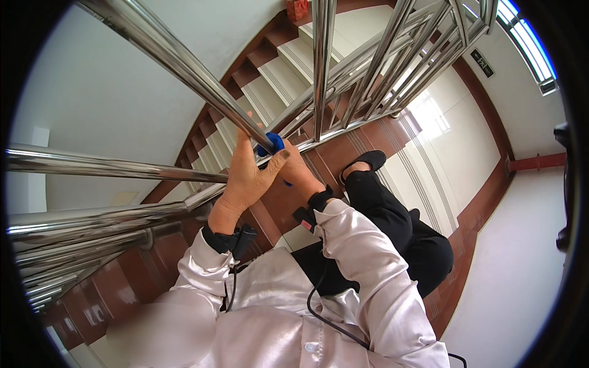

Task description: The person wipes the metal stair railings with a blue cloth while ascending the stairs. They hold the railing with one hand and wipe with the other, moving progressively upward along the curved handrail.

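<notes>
A shiny round metal post (178,64) of a stair railing slants down from the upper left to my hands. Around its lower part is a bunched blue cloth (268,143). My right hand (297,172) presses this cloth against the post, its fingers partly hidden behind the left thumb. My left hand (246,175) reaches round the post just left of the cloth. Its fingertips show past the post's far side, and its thumb stretches across to the right, over the cloth's lower edge.
Thick metal handrails (98,218) run along the left. More railing bars (374,67) rise at the upper right. Stairs (273,80) with pale treads lie beyond the railing, a red object (297,9) at their top. My shoe (368,161) rests beside pale grooved steps (423,165).
</notes>
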`<control>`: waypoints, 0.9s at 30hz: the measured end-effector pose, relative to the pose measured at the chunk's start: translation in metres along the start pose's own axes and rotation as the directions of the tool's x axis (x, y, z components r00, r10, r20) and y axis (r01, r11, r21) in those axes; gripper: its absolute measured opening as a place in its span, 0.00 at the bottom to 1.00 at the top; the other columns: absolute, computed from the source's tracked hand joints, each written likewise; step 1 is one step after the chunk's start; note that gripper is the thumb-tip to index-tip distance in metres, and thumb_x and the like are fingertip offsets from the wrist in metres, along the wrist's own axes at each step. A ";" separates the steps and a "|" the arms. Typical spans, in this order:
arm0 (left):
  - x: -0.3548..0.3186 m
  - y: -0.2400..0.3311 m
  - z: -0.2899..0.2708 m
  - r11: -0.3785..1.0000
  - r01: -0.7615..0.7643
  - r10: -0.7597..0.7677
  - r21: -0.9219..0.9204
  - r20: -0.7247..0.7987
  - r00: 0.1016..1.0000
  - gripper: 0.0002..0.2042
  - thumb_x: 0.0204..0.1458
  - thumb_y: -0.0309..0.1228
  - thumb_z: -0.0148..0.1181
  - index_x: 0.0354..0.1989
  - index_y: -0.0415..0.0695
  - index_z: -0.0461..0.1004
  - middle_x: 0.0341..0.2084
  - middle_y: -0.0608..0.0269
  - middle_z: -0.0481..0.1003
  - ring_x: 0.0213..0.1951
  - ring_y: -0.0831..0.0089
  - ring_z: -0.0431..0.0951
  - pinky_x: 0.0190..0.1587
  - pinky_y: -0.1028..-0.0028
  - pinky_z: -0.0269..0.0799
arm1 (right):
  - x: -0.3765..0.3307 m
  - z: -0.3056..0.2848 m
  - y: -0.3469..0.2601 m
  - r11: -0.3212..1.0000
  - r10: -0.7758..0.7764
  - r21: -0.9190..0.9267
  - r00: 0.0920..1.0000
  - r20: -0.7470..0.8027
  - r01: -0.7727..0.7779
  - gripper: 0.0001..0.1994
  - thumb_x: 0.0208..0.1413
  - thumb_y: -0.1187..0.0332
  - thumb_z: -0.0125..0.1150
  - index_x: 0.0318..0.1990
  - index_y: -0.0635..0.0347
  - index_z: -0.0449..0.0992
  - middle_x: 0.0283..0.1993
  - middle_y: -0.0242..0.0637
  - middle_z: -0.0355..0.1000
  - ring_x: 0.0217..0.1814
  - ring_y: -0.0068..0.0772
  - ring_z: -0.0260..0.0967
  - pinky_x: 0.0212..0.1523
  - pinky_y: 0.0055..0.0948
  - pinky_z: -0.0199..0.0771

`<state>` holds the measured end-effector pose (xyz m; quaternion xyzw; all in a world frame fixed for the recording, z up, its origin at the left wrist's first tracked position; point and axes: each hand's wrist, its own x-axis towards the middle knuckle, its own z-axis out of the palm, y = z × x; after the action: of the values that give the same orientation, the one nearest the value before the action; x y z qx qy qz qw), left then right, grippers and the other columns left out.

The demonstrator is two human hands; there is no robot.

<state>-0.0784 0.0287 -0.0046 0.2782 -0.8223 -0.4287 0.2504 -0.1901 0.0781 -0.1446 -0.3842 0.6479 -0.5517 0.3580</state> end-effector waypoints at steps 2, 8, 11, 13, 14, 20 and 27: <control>0.003 -0.003 0.013 1.000 -0.021 0.021 0.003 0.004 1.000 0.47 0.54 0.54 0.66 0.71 0.35 0.48 0.57 0.41 0.65 0.62 0.49 0.68 0.64 0.58 0.63 | 0.004 -0.009 0.045 0.992 0.099 -0.081 0.995 -0.004 -0.099 0.23 0.50 0.67 0.68 0.55 0.52 0.74 0.48 0.49 0.74 0.51 0.58 0.72 0.52 0.45 0.72; -0.012 -0.006 0.002 0.879 0.123 -0.280 0.461 0.290 0.915 0.25 0.52 0.43 0.67 0.52 0.38 0.70 0.44 0.45 0.75 0.49 0.51 0.76 0.50 0.58 0.70 | -0.011 -0.010 0.021 0.944 0.311 -0.093 0.948 -0.066 -0.316 0.15 0.52 0.70 0.63 0.48 0.61 0.78 0.41 0.53 0.79 0.43 0.54 0.79 0.43 0.44 0.79; -0.022 -0.006 0.002 0.808 0.179 -0.487 0.562 0.464 0.740 0.20 0.52 0.41 0.66 0.44 0.37 0.75 0.39 0.47 0.77 0.44 0.50 0.78 0.46 0.57 0.72 | -0.014 -0.023 -0.001 0.835 0.548 0.091 0.834 -0.067 -0.542 0.11 0.51 0.72 0.59 0.42 0.66 0.79 0.33 0.51 0.79 0.35 0.50 0.80 0.36 0.43 0.79; -0.014 -0.009 0.027 0.855 0.127 -0.412 0.504 0.509 0.756 0.18 0.52 0.40 0.65 0.43 0.37 0.76 0.37 0.47 0.78 0.43 0.50 0.78 0.45 0.56 0.72 | -0.012 -0.043 0.071 0.829 0.548 0.244 0.817 -0.179 -0.503 0.11 0.50 0.79 0.52 0.38 0.72 0.80 0.31 0.46 0.78 0.32 0.42 0.79 0.33 0.40 0.78; -0.007 -0.004 0.046 0.892 0.050 -0.294 0.449 0.493 0.819 0.18 0.53 0.40 0.65 0.44 0.37 0.76 0.37 0.47 0.78 0.43 0.49 0.78 0.46 0.56 0.72 | -0.006 -0.062 0.114 0.779 0.621 0.310 0.734 -0.273 -0.544 0.11 0.50 0.79 0.51 0.37 0.73 0.80 0.31 0.46 0.78 0.32 0.41 0.79 0.33 0.40 0.77; 0.022 -0.056 0.103 0.869 0.010 -0.217 0.494 0.363 0.906 0.32 0.54 0.34 0.64 0.64 0.33 0.61 0.55 0.42 0.68 0.56 0.44 0.71 0.59 0.57 0.67 | 0.008 -0.093 0.117 0.817 0.552 0.247 0.583 -0.596 -0.521 0.10 0.50 0.77 0.56 0.40 0.70 0.77 0.38 0.53 0.78 0.40 0.55 0.78 0.40 0.44 0.76; 0.073 -0.019 0.113 0.983 -0.063 0.068 -0.174 0.020 0.997 0.30 0.53 0.29 0.68 0.63 0.38 0.63 0.63 0.48 0.65 0.62 0.57 0.70 0.64 0.62 0.68 | 0.020 -0.074 0.087 0.986 0.104 -0.074 0.898 -0.428 -0.149 0.17 0.52 0.77 0.58 0.51 0.59 0.73 0.47 0.57 0.76 0.52 0.63 0.73 0.49 0.46 0.72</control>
<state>-0.1997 0.0343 -0.0646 0.2225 -0.7936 -0.4939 0.2770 -0.2742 0.1011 -0.2218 -0.2310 0.7617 -0.5625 0.2237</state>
